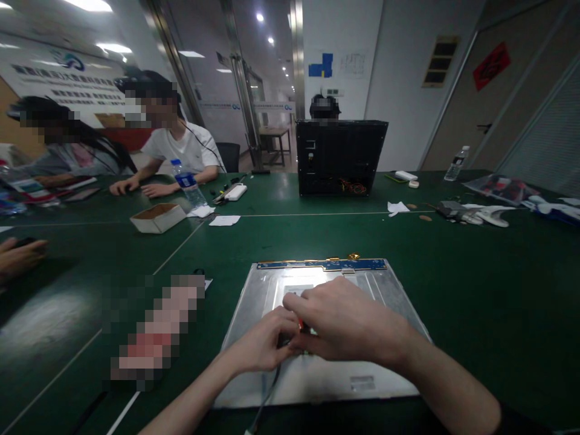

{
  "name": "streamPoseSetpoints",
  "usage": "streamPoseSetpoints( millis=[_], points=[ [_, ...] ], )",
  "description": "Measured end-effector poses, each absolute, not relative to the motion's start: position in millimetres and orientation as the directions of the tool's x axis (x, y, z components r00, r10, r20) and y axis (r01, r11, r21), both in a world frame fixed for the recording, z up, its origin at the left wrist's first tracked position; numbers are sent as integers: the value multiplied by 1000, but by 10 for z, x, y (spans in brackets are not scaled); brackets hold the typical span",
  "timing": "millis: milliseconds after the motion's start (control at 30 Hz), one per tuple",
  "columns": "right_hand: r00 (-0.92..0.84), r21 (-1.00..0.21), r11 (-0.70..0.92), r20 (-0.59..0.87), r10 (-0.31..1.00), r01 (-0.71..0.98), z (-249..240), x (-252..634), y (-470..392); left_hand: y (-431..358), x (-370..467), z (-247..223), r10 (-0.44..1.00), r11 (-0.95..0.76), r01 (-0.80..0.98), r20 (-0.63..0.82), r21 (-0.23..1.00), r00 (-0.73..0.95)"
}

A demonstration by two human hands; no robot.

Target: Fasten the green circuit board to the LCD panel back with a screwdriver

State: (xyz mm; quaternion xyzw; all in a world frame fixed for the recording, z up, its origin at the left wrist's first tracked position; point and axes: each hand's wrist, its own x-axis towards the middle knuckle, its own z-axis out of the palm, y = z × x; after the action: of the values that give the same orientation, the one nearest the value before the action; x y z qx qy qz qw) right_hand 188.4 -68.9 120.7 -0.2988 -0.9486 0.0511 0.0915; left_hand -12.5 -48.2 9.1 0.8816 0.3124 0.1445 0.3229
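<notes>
A flat display panel (254,314) lies in front of me, its silver metal back facing up and a narrow blue circuit board (294,264) along its far edge. Over the panel's middle, both hands meet with bent fingers. My left hand (272,339) is closed on a dark cable (270,389), which runs down past the near edge to a pale plug. Pressed in from the right, my right hand (347,317) is closed around something mostly hidden. A small red piece (301,325) shows between the hands, with a bit of green under them.
Left of the panel lies a pixelated pinkish item (158,326). Farther off are an open carton (158,217), a water bottle (186,184), paper scraps (225,220) and a large black case (341,158). Other people sit around the green table (475,302); one person's hand (20,257) enters at left.
</notes>
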Motion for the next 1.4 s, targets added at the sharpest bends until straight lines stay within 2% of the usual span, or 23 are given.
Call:
streamPoseSetpoints(
  millis=[100, 333, 600, 900, 1100, 1400],
  points=[
    [-783, -116, 797, 152, 604, 592, 1184, 1880, -678, -484, -120, 98, 656, -594, 465, 60, 657, 753],
    [-836, -214, 835, 115, 537, 507, 1276, 1890, -719, -481, -118, 160, 632, -572, 458, 9, 680, 775],
    [-787, -110, 801, 154, 598, 588, 1178, 1886, -678, -508, -110, 170, 667, -575, 523, -9, 629, 745],
    [-824, -200, 827, 121, 553, 526, 1269, 1888, -709, -482, -116, 125, 633, -594, 457, 35, 662, 773],
    [-791, -151, 803, 144, 595, 577, 1193, 1893, -682, -489, -117, 158, 631, -592, 462, 23, 661, 775],
    [-820, -180, 827, 129, 557, 533, 1241, 1888, -688, -483, -123, 134, 642, -589, 499, -8, 636, 767]
  ],
)
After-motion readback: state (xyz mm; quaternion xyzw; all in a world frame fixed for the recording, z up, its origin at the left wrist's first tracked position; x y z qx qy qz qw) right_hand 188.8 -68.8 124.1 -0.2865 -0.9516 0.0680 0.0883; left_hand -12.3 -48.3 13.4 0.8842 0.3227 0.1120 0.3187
